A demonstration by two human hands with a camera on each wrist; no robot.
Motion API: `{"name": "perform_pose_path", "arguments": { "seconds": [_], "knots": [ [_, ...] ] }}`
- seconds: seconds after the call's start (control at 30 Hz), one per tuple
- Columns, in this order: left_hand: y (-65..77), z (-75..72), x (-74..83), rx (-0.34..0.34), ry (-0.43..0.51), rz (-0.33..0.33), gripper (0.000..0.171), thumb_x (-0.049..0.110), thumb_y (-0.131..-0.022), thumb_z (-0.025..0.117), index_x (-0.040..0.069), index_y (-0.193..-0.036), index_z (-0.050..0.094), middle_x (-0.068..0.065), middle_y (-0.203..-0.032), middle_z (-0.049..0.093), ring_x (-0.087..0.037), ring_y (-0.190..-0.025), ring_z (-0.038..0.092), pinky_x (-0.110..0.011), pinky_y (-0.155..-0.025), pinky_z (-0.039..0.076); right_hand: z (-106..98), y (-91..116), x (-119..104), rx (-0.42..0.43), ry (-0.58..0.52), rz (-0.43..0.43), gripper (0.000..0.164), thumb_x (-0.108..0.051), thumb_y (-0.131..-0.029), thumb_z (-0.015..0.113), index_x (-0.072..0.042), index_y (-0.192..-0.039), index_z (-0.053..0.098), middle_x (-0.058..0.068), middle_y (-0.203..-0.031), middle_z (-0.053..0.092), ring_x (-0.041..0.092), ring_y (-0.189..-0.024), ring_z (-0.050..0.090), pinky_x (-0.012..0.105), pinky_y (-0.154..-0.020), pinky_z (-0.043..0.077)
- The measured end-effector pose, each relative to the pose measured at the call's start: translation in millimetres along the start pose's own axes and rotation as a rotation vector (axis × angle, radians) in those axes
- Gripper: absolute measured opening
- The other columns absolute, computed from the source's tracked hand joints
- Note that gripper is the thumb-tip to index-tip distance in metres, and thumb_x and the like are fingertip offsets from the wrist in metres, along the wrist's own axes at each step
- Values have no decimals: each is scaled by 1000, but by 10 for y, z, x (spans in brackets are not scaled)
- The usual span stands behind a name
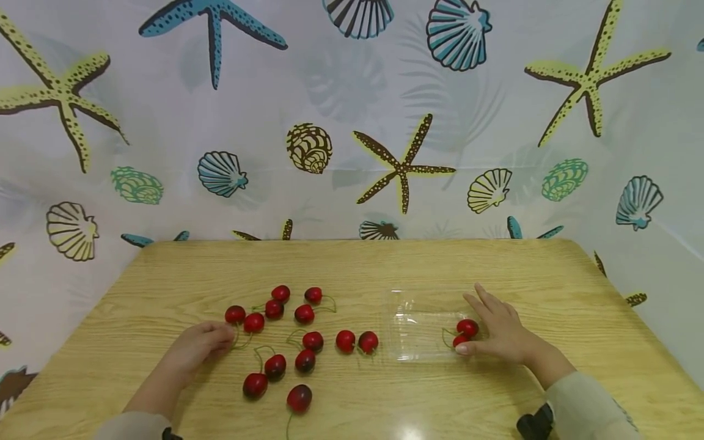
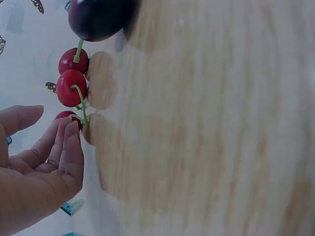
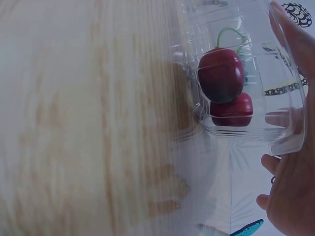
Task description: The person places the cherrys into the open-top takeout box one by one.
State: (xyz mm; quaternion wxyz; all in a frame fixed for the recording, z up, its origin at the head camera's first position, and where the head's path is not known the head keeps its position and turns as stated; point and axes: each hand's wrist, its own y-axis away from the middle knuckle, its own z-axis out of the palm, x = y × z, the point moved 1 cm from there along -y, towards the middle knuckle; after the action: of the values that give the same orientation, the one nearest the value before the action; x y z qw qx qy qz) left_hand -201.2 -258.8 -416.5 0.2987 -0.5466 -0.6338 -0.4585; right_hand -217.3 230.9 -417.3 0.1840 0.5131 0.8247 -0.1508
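My left hand (image 1: pixel 199 347) is low over the left of the table, its fingertips right at the green stem of a pair of cherries (image 1: pixel 253 322). In the left wrist view the thumb stands apart from the loosely bent fingers (image 2: pixel 71 157), which overlap one cherry (image 2: pixel 72 90) group's lower end. A clear plastic container (image 1: pixel 407 354) lies right of centre with two joined cherries (image 1: pixel 467 328) at its right end. Around that end spreads my right hand (image 1: pixel 503 335), fingers at the far side and thumb near the front rim; in the right wrist view fingers show beyond the container (image 3: pixel 290 142).
Several more dark red cherries lie between the hands, mostly in stemmed pairs, such as the pair with this cherry (image 1: pixel 368 342) beside the container. One single cherry (image 1: pixel 299 398) sits nearest me. Behind the wooden table (image 1: pixel 352 263) hangs a shell-and-starfish curtain (image 1: pixel 341 201).
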Motion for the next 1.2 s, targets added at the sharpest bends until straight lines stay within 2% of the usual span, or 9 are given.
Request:
{"name": "perform_pose_path", "arguments": {
  "seconds": [0.3, 0.47, 0.57, 0.67, 0.77, 0.9, 1.07, 1.2],
  "knots": [
    [-31, -3, -20, 7, -85, -34, 38, 19, -86, 51, -14, -107, 48, -12, -97, 57, -19, -85, 55, -34, -78, 45, 0, -10, 16, -3, -10, -2, 93, -51, -68, 64, 0, -134, 22, 24, -139, 6, 43, -123, 9, 60, -93, 4],
    [-75, 18, -23, 45, -112, -32, 34, 16, -83, 55, -12, -101, 54, -10, -92, 59, -14, -78, 56, -30, -71, 47, -2, -10, 30, -2, -10, -1, 93, -50, -68, 64, 0, -134, 22, 23, -139, 6, 43, -123, 9, 60, -93, 3],
    [-101, 37, -18, 68, -158, -36, 32, 17, -80, 57, -10, -97, 57, -8, -89, 60, -12, -75, 55, -28, -67, 46, 2, -14, 37, -2, -11, -3, 93, -50, -69, 64, 0, -134, 22, 23, -139, 5, 42, -123, 9, 60, -93, 3],
    [-124, 49, -14, 84, -223, -31, 31, 19, -79, 58, -8, -94, 60, -8, -85, 60, -14, -74, 54, -26, -63, 44, 3, -16, 41, -3, -9, -6, 92, -50, -69, 64, 0, -134, 21, 23, -139, 5, 42, -123, 9, 60, -93, 3],
    [-124, 63, 12, 92, -275, -27, 28, 17, -79, 57, -8, -91, 60, -8, -84, 59, -19, -76, 53, -29, -65, 42, 0, -17, 41, -3, -7, -8, 92, -50, -69, 64, 0, -134, 22, 24, -139, 6, 41, -124, 9, 60, -93, 3],
    [-111, 80, 46, 99, -288, -28, 25, 15, -79, 56, -8, -87, 60, -8, -80, 59, -25, -80, 51, -31, -68, 39, -4, -19, 39, 0, -6, -11, 92, -49, -69, 64, 0, -134, 22, 24, -139, 6, 41, -123, 10, 60, -93, 4],
    [-130, 85, 35, 113, -281, -40, 21, 14, -79, 55, -6, -80, 60, -3, -71, 56, -21, -73, 47, -26, -60, 35, -2, -12, 27, 3, -17, -18, 92, -49, -69, 64, 1, -134, 22, 24, -139, 6, 42, -123, 9, 60, -93, 4],
    [-143, 87, 30, 110, -279, -42, 19, 12, -79, 55, -6, -79, 61, -6, -76, 58, -22, -75, 48, -27, -61, 37, 1, -7, 18, 8, -18, -22, 92, -49, -69, 64, 2, -134, 23, 25, -138, 7, 43, -123, 10, 61, -93, 4]
  ]
}}
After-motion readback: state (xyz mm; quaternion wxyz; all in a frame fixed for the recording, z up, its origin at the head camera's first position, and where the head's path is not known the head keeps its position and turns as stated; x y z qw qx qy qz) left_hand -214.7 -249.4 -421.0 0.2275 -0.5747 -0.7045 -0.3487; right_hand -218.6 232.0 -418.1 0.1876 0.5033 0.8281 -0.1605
